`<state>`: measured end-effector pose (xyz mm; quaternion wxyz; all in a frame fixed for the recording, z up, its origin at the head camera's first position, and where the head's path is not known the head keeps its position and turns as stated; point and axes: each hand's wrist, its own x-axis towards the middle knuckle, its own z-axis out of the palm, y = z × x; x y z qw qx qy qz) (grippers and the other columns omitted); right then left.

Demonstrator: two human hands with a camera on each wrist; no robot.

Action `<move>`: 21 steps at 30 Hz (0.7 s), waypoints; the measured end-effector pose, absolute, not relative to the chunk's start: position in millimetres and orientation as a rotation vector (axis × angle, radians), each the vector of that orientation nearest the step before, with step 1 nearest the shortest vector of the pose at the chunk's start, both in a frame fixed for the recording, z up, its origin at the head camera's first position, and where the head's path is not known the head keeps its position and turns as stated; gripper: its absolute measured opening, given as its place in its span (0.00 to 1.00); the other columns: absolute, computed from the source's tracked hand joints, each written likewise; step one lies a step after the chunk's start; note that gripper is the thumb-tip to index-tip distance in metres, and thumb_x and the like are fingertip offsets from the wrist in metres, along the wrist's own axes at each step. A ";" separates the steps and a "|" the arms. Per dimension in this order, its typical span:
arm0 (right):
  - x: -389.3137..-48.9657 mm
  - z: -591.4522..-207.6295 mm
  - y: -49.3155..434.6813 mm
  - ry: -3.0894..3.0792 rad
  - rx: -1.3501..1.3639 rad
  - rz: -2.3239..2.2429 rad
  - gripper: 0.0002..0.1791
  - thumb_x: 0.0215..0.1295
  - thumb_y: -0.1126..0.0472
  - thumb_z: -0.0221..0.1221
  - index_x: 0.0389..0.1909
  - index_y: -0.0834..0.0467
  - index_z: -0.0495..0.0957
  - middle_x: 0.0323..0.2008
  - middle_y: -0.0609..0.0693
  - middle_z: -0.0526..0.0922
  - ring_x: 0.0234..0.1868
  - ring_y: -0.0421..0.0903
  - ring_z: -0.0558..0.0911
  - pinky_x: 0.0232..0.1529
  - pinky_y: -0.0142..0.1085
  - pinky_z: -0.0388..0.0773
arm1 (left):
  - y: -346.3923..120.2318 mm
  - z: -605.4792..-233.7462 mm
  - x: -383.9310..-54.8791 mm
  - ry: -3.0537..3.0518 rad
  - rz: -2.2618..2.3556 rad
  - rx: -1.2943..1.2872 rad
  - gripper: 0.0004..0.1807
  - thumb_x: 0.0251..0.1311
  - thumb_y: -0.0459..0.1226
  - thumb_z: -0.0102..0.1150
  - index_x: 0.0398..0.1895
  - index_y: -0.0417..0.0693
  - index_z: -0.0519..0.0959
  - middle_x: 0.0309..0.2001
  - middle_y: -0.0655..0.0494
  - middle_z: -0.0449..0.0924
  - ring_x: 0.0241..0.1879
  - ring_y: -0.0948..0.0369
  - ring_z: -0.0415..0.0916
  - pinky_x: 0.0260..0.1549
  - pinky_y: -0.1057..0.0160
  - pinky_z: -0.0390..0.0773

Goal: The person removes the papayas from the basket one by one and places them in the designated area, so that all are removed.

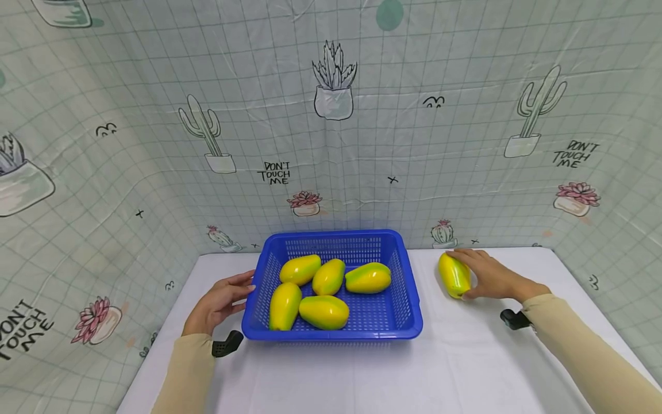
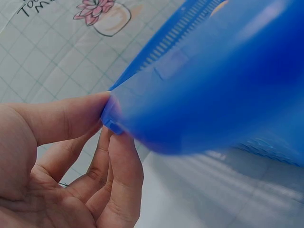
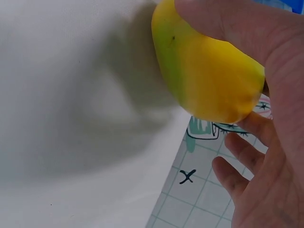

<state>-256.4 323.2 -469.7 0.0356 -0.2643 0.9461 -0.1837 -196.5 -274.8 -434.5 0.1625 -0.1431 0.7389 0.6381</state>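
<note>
A blue plastic basket [image 1: 331,335] with perforated walls holds several yellow-green mangoes [image 1: 324,312]. At its left side, my left hand [image 1: 219,302] pinches the rim between thumb and fingers; the left wrist view shows the fingertips [image 2: 124,142] under the basket's edge [image 2: 142,114]. To the right of the basket, my right hand [image 1: 493,276] grips a single mango [image 1: 454,276] between thumb and fingers. The right wrist view shows the thumb across one end of this mango [image 3: 209,76] and a finger at the other, with the remaining fingers [image 3: 230,173] spread off it.
A white cloth covers the table [image 1: 331,379]. Behind and at the sides hangs a grid-patterned curtain [image 1: 383,149] printed with cacti and lettering, close behind the basket. A black wrist device [image 1: 227,344] sits at my left wrist, another device [image 1: 514,319] at the right.
</note>
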 end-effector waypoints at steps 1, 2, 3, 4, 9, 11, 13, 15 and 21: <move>-256.5 -469.6 323.3 2.905 -0.811 -0.564 0.56 0.46 0.59 0.84 0.76 0.66 0.65 0.72 0.73 0.67 0.68 0.77 0.66 0.63 0.75 0.66 | -274.8 -434.8 -196.6 2.107 1.820 -0.408 0.34 0.75 0.32 0.60 0.81 0.41 0.63 0.72 0.41 0.74 0.48 0.62 0.82 0.59 0.54 0.82; -256.8 -469.3 323.4 2.904 -0.817 -0.564 0.56 0.45 0.59 0.84 0.75 0.66 0.65 0.72 0.73 0.67 0.67 0.77 0.66 0.63 0.76 0.66 | -275.0 -435.1 -196.7 2.106 1.821 -0.406 0.34 0.75 0.32 0.60 0.81 0.41 0.63 0.72 0.41 0.74 0.48 0.62 0.82 0.58 0.55 0.82; -256.8 -468.9 323.3 2.900 -0.815 -0.566 0.56 0.46 0.59 0.84 0.75 0.66 0.65 0.72 0.73 0.67 0.68 0.77 0.66 0.63 0.76 0.66 | -275.2 -435.3 -196.8 2.105 1.822 -0.404 0.34 0.75 0.32 0.60 0.81 0.41 0.63 0.72 0.41 0.74 0.48 0.62 0.82 0.57 0.55 0.82; -256.8 -468.5 323.3 2.896 -0.815 -0.563 0.56 0.46 0.59 0.84 0.76 0.66 0.65 0.72 0.73 0.66 0.68 0.77 0.66 0.63 0.76 0.66 | -275.3 -435.4 -196.8 2.104 1.823 -0.404 0.34 0.75 0.33 0.60 0.81 0.41 0.63 0.72 0.42 0.74 0.48 0.62 0.82 0.57 0.56 0.82; -257.9 -466.0 323.0 2.884 -0.823 -0.556 0.55 0.47 0.59 0.83 0.75 0.65 0.65 0.72 0.74 0.66 0.68 0.77 0.66 0.63 0.75 0.66 | -275.5 -436.3 -197.2 2.105 1.830 -0.397 0.34 0.74 0.33 0.60 0.81 0.41 0.63 0.73 0.41 0.73 0.48 0.62 0.82 0.58 0.55 0.82; -258.8 -465.4 322.8 2.886 -0.835 -0.557 0.55 0.47 0.59 0.84 0.75 0.66 0.66 0.71 0.74 0.66 0.68 0.77 0.66 0.63 0.75 0.66 | -275.1 -436.9 -197.3 2.110 1.830 -0.401 0.34 0.75 0.33 0.60 0.81 0.41 0.64 0.73 0.41 0.73 0.48 0.62 0.82 0.59 0.54 0.81; -259.3 -464.9 322.7 2.889 -0.846 -0.556 0.55 0.46 0.58 0.84 0.74 0.66 0.66 0.71 0.75 0.67 0.68 0.77 0.66 0.63 0.76 0.67 | -274.8 -437.3 -197.3 2.115 1.831 -0.407 0.33 0.75 0.32 0.60 0.81 0.42 0.64 0.73 0.41 0.73 0.48 0.62 0.82 0.60 0.53 0.80; -259.8 -465.0 322.5 2.890 -0.851 -0.556 0.55 0.46 0.58 0.84 0.74 0.67 0.67 0.71 0.75 0.67 0.68 0.77 0.67 0.63 0.76 0.67 | -274.9 -437.8 -197.1 2.117 1.833 -0.408 0.33 0.75 0.32 0.59 0.81 0.41 0.64 0.72 0.41 0.73 0.49 0.61 0.82 0.62 0.51 0.79; -259.6 -466.3 321.2 2.880 -0.853 -0.566 0.55 0.45 0.59 0.84 0.74 0.66 0.67 0.71 0.75 0.67 0.68 0.77 0.66 0.63 0.76 0.66 | -274.1 -438.1 -195.4 2.119 1.843 -0.419 0.33 0.75 0.32 0.59 0.80 0.42 0.65 0.72 0.41 0.73 0.49 0.61 0.82 0.62 0.52 0.79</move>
